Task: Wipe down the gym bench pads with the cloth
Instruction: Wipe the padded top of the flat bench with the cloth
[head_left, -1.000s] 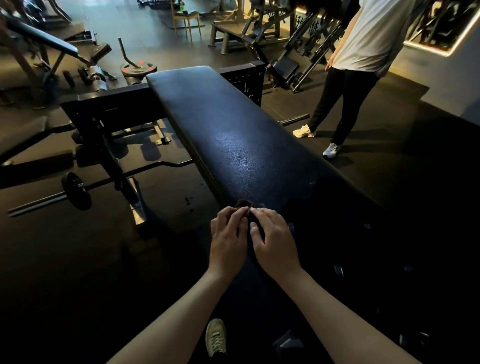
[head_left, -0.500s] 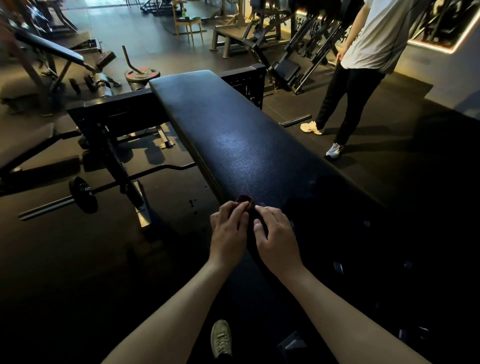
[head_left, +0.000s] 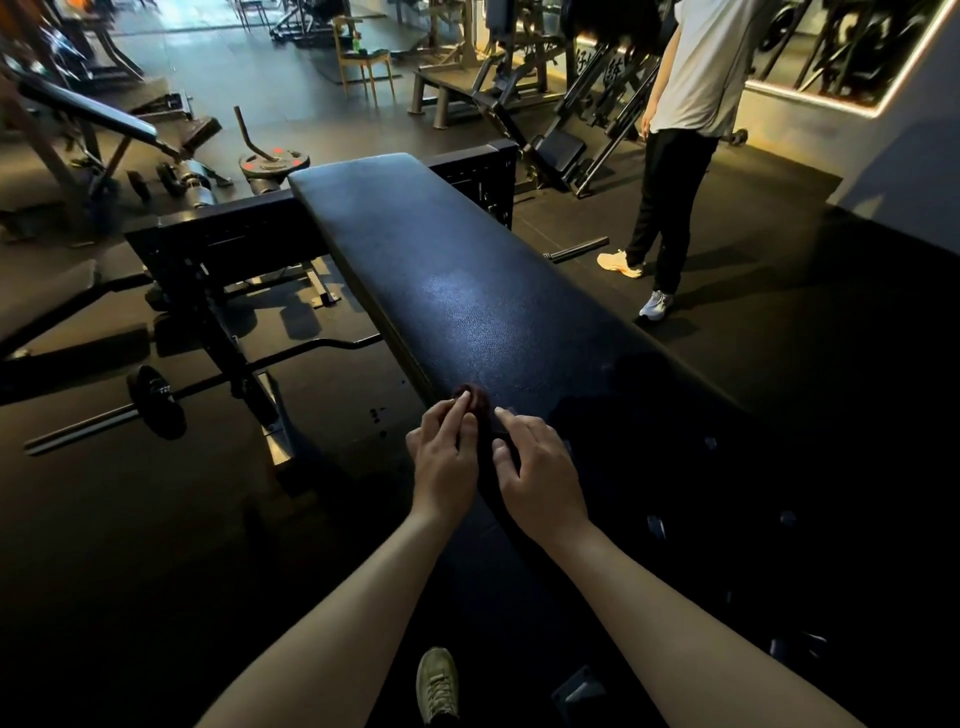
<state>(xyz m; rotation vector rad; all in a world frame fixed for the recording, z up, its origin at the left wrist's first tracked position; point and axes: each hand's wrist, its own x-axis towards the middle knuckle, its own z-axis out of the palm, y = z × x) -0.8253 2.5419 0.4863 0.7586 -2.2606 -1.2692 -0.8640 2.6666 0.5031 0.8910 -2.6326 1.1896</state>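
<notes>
A long black gym bench pad (head_left: 467, 291) runs from the near right to the far middle. A small dark maroon cloth (head_left: 476, 399) lies on the pad near its left edge, mostly hidden in shadow between my hands. My left hand (head_left: 444, 457) pinches the cloth's far end between thumb and forefinger. My right hand (head_left: 540, 470) sits just to the right with bent fingers, its forefinger and thumb holding the cloth's other side. Both wrists hover low over the pad.
A black rack frame (head_left: 218, 244) with a loaded barbell (head_left: 156, 400) stands left of the bench. A person in a white shirt (head_left: 675, 156) stands to the far right. My shoe (head_left: 437, 683) is on the dark floor below. Other benches and machines fill the background.
My hands have drawn slightly apart and the left fingertips now lift a fold of the cloth. The view has tilted a little; the standing person has shifted a foot.
</notes>
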